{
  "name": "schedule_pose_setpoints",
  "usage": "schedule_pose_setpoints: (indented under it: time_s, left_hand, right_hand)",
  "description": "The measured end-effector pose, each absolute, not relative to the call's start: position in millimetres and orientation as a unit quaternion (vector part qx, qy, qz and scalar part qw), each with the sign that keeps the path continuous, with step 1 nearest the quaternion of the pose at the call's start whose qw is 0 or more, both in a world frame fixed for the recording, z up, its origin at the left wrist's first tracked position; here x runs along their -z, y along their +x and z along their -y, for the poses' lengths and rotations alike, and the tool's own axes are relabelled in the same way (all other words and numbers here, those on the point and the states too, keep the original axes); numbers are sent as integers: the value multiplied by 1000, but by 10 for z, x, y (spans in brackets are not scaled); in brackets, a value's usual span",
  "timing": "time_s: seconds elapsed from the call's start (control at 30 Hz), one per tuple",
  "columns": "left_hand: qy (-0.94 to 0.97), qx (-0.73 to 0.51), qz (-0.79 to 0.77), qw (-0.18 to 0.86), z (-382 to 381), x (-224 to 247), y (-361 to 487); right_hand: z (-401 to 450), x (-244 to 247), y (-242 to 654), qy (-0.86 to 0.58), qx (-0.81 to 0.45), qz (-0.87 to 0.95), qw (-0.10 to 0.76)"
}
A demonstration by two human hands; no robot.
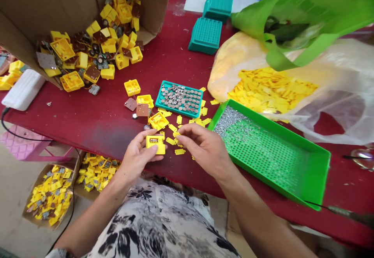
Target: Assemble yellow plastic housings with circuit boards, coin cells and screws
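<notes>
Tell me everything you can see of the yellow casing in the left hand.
The yellow casing is a small boxy housing of what looks like moulded plastic, with a rectangular opening in its upper face showing dark and metallic parts. The left hand grips it, thumb across its lower part, over the red table top. Nothing else visibly touches it.

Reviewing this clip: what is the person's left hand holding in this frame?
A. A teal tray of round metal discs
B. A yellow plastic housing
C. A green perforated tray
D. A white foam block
B: the left hand has its fingers and thumb around the yellow plastic housing, holding it above the red table.
</notes>
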State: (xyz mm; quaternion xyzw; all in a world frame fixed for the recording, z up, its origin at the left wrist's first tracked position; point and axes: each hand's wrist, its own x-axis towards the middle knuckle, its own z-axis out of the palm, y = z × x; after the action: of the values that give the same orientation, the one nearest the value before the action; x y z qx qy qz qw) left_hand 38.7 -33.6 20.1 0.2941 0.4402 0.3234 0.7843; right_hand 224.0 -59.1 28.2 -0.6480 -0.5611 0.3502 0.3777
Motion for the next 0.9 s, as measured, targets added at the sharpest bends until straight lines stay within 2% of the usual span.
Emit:
schedule_pose_setpoints:
  time_s: [0.17,0.4,0.67,0.9]
  left_hand:
    - [307,-314,-446,780,333,-215,446]
    - [328,-316,-450,768,326,-212,506]
    - [395,-313,-438,744,325,-135,536]
    - [497,-315,-466,661,391,-75,557]
  right_hand:
    - [581,-306,2288,-636,-425,517,386]
    - [577,-354,2289,-667,-335,523,411]
    - [621,-293,1968,-632,-487,359,484]
    - [621,-270,1890,-666,-445,368,472]
